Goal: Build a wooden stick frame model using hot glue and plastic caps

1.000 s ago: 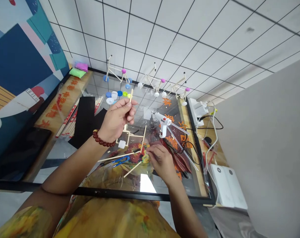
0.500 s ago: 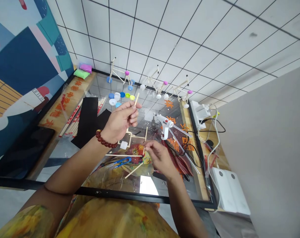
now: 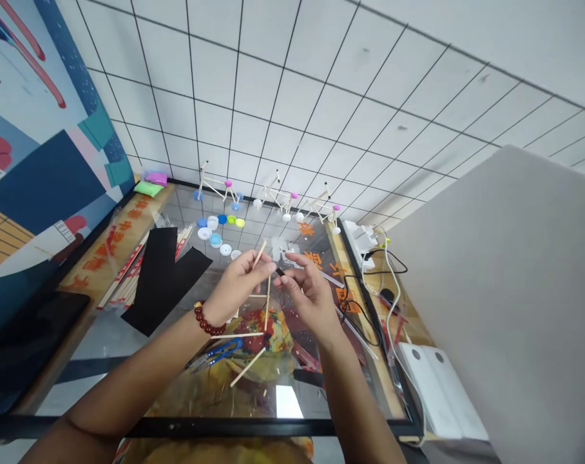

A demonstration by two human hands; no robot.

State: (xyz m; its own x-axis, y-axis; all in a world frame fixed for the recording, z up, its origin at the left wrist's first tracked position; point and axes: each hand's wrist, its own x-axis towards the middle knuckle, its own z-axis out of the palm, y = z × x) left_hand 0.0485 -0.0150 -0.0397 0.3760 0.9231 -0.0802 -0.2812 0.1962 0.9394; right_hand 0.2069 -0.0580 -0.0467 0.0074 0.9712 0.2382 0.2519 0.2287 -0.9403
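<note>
My left hand, with a red bead bracelet at the wrist, pinches a short wooden stick that points up and away. My right hand is raised beside it, thumb and forefinger closed on a small dark piece, and a thin wooden stick hangs down between the two hands. Both hands hover above the glass table top. Under them lie loose sticks and blue snips.
Three stick models with coloured caps stand along the tiled back wall, with loose bottle caps in front. Black sheets and bundled sticks lie left. A power strip, cables and a white box sit right.
The right hand rose from the table top to meet the left hand. The camera tilted up, and the glue gun is now hidden behind the hands.
</note>
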